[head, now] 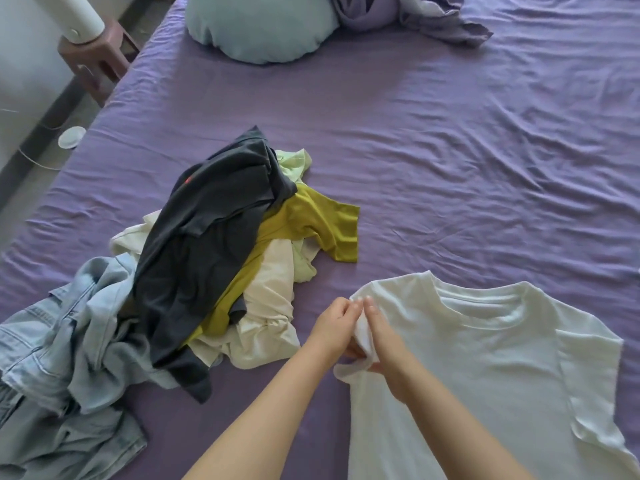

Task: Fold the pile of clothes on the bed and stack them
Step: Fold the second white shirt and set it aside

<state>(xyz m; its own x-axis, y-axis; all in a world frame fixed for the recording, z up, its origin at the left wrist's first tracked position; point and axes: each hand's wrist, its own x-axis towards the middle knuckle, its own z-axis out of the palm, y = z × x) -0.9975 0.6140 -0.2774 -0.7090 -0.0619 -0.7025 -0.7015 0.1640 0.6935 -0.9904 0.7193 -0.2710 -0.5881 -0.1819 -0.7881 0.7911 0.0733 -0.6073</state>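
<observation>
- Working the left sleeve [353, 367] of the white t-shirt [485, 358] right now, both hands bunched together at that one spot.
- Left hand [334, 327] has its fingers curled, pinching the sleeve fabric near the shoulder. Right hand [384, 341] lies right against it, fingers mostly straight and pointing away from the person, thumb tucked under the sleeve edge, so it looks like a light pinch too, though I can't see the thumb clearly.
- Shirt itself lies flat on the purple bed sheet [450, 150], front-right of the person, collar [485, 306] at the far end, hem running off the bottom of the view. So the long axis runs toward and away from the person.
- Key bit: the whole body of the shirt lies to the right of the grip. My guess is the sleeve gets folded rightward, across that long axis, onto the chest. Right hand is on the shirt side, so it's the nearer one to press the crease.
- Other sleeve [588, 368] is still spread out flat, well apart from both hands.
- Unfolded pile [221, 265] sits just left of the hands: dark grey top, mustard one, cream stuff, and denim [62, 368] at the near left.
- No folded stack visible yet, so early days I reckon.
</observation>
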